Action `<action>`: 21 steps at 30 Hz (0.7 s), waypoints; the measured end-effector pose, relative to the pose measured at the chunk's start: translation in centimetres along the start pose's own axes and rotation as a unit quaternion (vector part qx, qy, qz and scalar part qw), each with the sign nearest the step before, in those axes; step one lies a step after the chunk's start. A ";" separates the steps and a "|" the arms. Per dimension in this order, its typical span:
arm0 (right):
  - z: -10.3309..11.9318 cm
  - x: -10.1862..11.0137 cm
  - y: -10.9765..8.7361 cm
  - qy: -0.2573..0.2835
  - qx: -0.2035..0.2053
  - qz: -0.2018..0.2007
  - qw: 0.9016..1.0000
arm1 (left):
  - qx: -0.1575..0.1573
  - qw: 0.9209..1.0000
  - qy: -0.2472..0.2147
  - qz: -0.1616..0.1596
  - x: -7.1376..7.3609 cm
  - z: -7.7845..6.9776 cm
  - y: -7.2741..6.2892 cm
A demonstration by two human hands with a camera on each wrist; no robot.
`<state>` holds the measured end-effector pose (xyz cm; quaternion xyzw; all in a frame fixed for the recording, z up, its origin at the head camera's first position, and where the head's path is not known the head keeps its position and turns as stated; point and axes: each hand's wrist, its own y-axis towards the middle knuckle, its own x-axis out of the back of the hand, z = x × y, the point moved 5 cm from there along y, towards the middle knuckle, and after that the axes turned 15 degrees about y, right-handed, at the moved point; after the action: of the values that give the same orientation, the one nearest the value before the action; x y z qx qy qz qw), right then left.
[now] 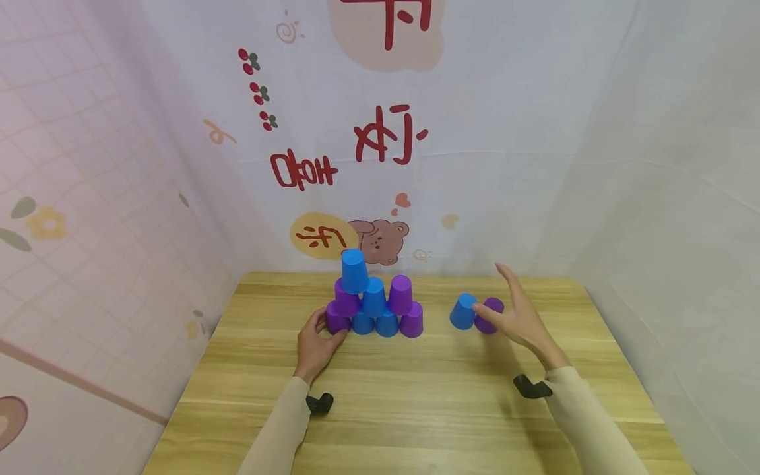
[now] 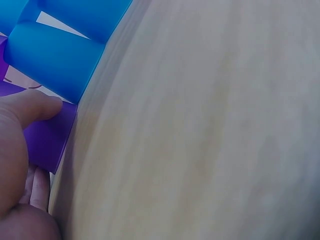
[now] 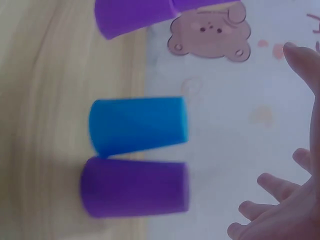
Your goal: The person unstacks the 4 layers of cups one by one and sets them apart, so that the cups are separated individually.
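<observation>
Upside-down purple and blue cups stand stacked in tiers on the table, left of centre. My left hand [image 1: 316,349] holds the purple cup [image 1: 338,319] at the left end of the bottom row, thumb in front and fingers behind. On the middle tier sit a purple, a blue and a purple cup, with one blue cup [image 1: 355,272] above their left side. My right hand [image 1: 524,324], fingers spread and holding nothing, hovers by two loose upturned cups, a blue one [image 3: 139,125] and a purple one [image 3: 137,189]. These two stand side by side, right of the stack.
The wooden table [image 1: 380,409] ends at the back against a white printed curtain [image 1: 505,132]. More curtain closes in the left and right sides. A stretch of bare wood lies between the stack and the loose cups.
</observation>
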<state>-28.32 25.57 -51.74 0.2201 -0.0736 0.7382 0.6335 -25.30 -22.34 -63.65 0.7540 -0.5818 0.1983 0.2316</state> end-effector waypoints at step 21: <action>7.8 -5.0 3.2 0.024 0.066 0.038 0.997 | -0.007 1.000 -0.004 0.000 -0.2 0.2 0.2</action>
<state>-29.06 17.45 -46.32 0.2408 -0.0176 0.7701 0.5905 -25.52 -22.30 -63.89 0.7534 -0.5837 0.1914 0.2347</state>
